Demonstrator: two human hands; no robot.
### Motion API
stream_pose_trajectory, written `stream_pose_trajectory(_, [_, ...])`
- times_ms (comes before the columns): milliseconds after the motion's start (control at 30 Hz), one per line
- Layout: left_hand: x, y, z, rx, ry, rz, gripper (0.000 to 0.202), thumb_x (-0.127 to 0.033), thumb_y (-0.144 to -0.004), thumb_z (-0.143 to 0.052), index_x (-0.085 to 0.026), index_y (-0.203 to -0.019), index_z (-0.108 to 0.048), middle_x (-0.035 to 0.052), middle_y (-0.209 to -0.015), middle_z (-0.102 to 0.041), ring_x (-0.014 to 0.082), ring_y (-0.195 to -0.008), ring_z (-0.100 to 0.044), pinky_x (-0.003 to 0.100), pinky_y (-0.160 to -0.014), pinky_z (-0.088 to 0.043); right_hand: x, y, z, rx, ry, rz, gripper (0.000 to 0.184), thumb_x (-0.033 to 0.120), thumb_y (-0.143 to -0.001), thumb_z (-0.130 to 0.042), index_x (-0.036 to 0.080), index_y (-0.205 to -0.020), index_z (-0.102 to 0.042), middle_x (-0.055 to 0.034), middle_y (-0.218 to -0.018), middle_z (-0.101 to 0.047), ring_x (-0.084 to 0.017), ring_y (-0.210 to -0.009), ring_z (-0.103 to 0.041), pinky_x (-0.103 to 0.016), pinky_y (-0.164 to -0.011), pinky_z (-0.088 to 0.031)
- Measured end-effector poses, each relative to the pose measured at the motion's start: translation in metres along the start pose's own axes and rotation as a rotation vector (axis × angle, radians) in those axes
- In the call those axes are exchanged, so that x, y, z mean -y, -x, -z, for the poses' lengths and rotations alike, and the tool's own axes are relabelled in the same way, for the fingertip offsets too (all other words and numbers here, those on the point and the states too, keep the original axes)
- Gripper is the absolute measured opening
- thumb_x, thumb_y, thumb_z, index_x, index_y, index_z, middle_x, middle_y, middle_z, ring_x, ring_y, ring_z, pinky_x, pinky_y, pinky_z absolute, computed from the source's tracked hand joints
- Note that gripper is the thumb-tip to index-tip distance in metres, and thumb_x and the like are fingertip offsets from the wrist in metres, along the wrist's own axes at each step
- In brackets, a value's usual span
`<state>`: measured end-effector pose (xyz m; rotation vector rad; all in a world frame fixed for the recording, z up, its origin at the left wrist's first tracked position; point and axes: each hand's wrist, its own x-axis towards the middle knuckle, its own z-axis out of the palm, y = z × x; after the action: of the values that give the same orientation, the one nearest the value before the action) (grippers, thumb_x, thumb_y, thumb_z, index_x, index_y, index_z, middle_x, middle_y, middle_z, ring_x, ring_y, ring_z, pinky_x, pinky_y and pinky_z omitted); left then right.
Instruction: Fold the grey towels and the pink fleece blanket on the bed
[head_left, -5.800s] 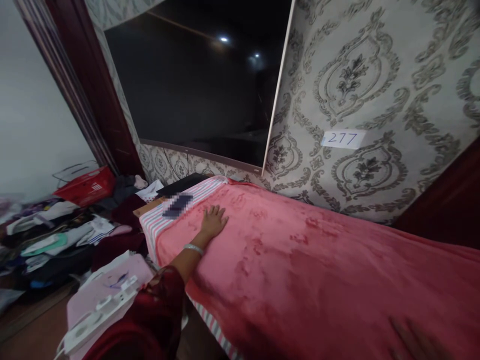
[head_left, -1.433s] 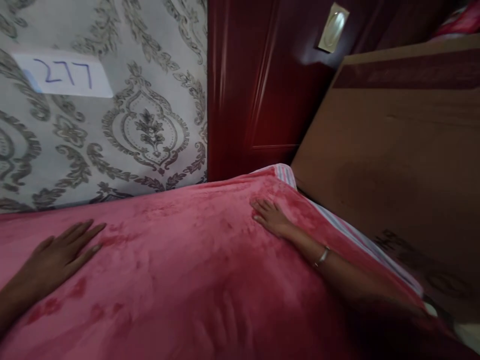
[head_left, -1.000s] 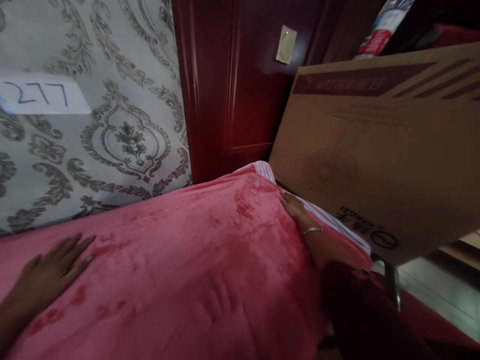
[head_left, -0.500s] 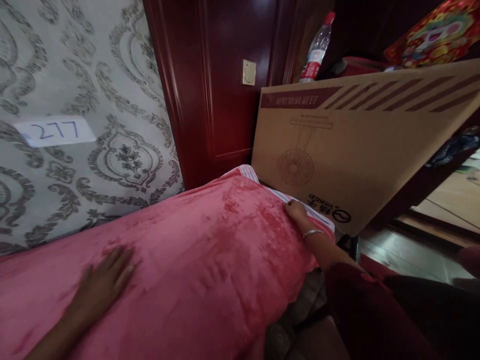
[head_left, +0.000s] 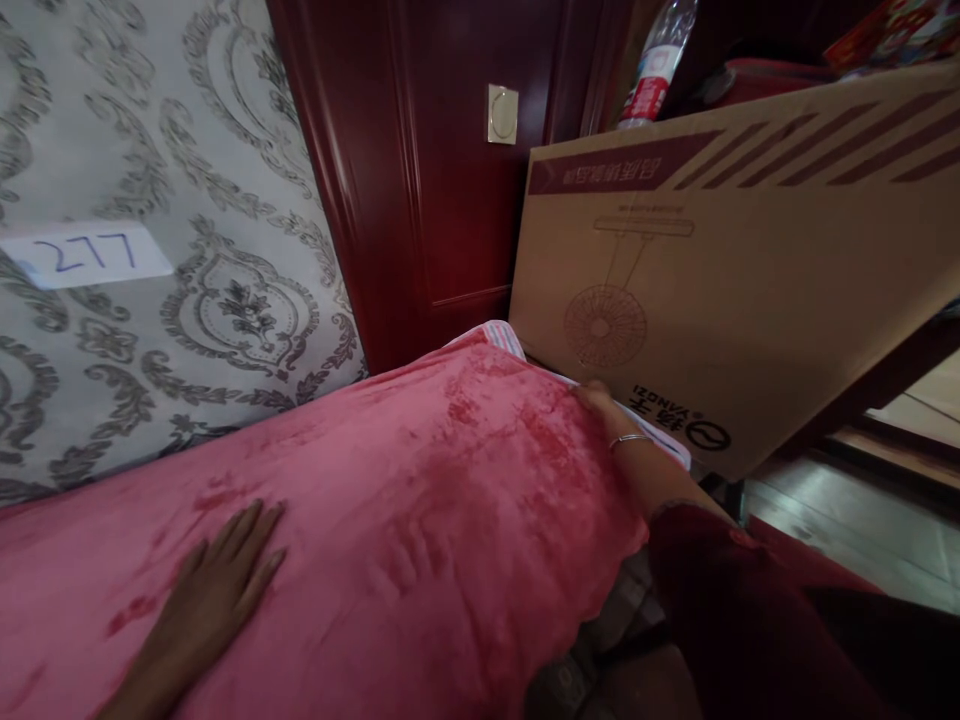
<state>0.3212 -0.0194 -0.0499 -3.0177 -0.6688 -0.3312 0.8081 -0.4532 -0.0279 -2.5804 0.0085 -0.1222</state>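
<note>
A pink plush blanket (head_left: 420, 500) covers a raised surface that runs along the wall. My left hand (head_left: 217, 585) lies flat on it at the lower left, fingers stretched out and holding nothing. My right hand (head_left: 600, 402), with a bangle on the wrist, rests at the blanket's far right edge beside the cardboard box (head_left: 735, 260); its fingers curl over the edge, but whether they grip the fabric is hidden. A striped cloth (head_left: 504, 337) peeks out from under the blanket at that end.
A large cardboard box with a fan drawing leans against the right end. Behind it stands a dark red wooden door frame (head_left: 420, 170) with a wall switch (head_left: 502, 113). A water bottle (head_left: 656, 65) stands above the box. A paper label "277" (head_left: 82, 255) hangs on patterned wallpaper.
My right hand has slid from the blanket's top to its far right edge by the box. My left hand has shifted right along the blanket, staying flat.
</note>
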Motion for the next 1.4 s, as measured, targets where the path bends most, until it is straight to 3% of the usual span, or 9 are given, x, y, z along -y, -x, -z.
stream_pose_trajectory(200, [0.001,0.002,-0.001,0.010,-0.021,0.017,0.068,-0.050,-0.093,-0.029,-0.019,-0.150,-0.050,0.0119,-0.158,-0.045,0.0312,-0.149,-0.038,0.058,-0.120,-0.030,0.004,0.003,-0.013,-0.003,0.134,-0.001,0.036,0.031,-0.101,-0.050,0.010,-0.120,-0.073,-0.0233,-0.122,-0.070,-0.030,-0.117,-0.066,-0.035,-0.093,-0.051])
stream_pose_trajectory(367, [-0.003,0.000,0.003,0.050,-0.026,0.019,0.068,-0.049,-0.094,-0.027,-0.017,-0.149,-0.052,0.0128,-0.158,-0.045,0.0307,-0.150,-0.036,0.058,-0.121,-0.028,0.008,0.014,-0.015,0.040,0.193,0.021,0.038,0.030,-0.099,-0.050,0.011,-0.126,-0.070,-0.0239,-0.125,-0.069,-0.030,-0.119,-0.065,-0.034,-0.094,-0.050])
stream_pose_trajectory(500, [-0.003,-0.004,0.004,0.048,-0.022,0.022,0.067,-0.048,-0.094,-0.029,-0.018,-0.150,-0.051,0.0119,-0.159,-0.045,0.0302,-0.149,-0.038,0.057,-0.121,-0.029,-0.002,0.025,0.003,0.065,0.213,0.012,0.041,0.037,-0.099,-0.052,0.012,-0.127,-0.069,-0.0216,-0.127,-0.069,-0.029,-0.119,-0.066,-0.033,-0.093,-0.050])
stream_pose_trajectory(633, [-0.007,-0.007,0.008,0.043,-0.015,0.008,0.066,-0.046,-0.094,-0.028,-0.017,-0.149,-0.052,0.0149,-0.157,-0.047,0.0327,-0.148,-0.038,0.060,-0.119,-0.029,-0.030,0.048,0.030,0.075,0.230,-0.039,0.047,0.044,-0.099,-0.050,0.010,-0.123,-0.071,-0.0230,-0.125,-0.069,-0.031,-0.114,-0.068,-0.035,-0.091,-0.052])
stream_pose_trajectory(800, [-0.013,-0.010,0.015,0.045,0.010,-0.022,0.071,-0.048,-0.097,-0.022,-0.010,-0.148,-0.052,0.0195,-0.156,-0.047,0.0381,-0.148,-0.038,0.065,-0.116,-0.032,-0.061,0.073,0.058,0.090,0.263,-0.093,0.037,0.032,-0.092,-0.059,0.009,-0.116,-0.074,-0.0215,-0.117,-0.072,-0.031,-0.107,-0.070,-0.033,-0.085,-0.053])
stream_pose_trajectory(967, [-0.015,-0.010,0.017,0.018,0.042,-0.041,0.070,-0.049,-0.097,-0.023,-0.012,-0.148,-0.052,0.0208,-0.155,-0.048,0.0392,-0.146,-0.040,0.065,-0.114,-0.034,-0.072,0.092,0.068,0.011,0.289,-0.065,0.038,0.032,-0.098,-0.050,0.014,-0.127,-0.069,-0.0188,-0.127,-0.069,-0.028,-0.116,-0.066,-0.032,-0.090,-0.051])
stream_pose_trajectory(1133, [-0.022,-0.006,0.021,0.003,0.043,-0.027,0.070,-0.049,-0.099,-0.020,-0.009,-0.146,-0.053,0.0223,-0.155,-0.047,0.0392,-0.146,-0.040,0.065,-0.114,-0.035,-0.058,0.119,0.062,-0.085,0.311,0.007,0.043,0.025,-0.100,-0.043,0.009,-0.134,-0.062,-0.0247,-0.135,-0.061,-0.032,-0.126,-0.057,-0.041,-0.102,-0.046])
stream_pose_trajectory(1233, [-0.026,-0.004,0.023,-0.022,0.023,-0.051,0.070,-0.047,-0.098,-0.020,-0.006,-0.142,-0.055,0.0234,-0.151,-0.051,0.0390,-0.144,-0.043,0.062,-0.114,-0.037,-0.045,0.146,0.047,-0.116,0.318,0.136,0.049,0.033,-0.103,-0.040,0.017,-0.148,-0.050,-0.0189,-0.155,-0.044,-0.032,-0.142,-0.039,-0.049,-0.113,-0.036])
stream_pose_trajectory(1400, [-0.033,-0.001,0.031,-0.084,0.092,-0.120,0.065,-0.044,-0.095,-0.022,-0.011,-0.134,-0.063,0.0175,-0.133,-0.066,0.0315,-0.133,-0.054,0.050,-0.116,-0.038,-0.048,0.180,0.021,0.055,0.354,0.301,0.056,0.050,-0.105,-0.031,0.028,-0.156,-0.039,-0.0093,-0.166,-0.031,-0.032,-0.150,-0.026,-0.061,-0.119,-0.023])
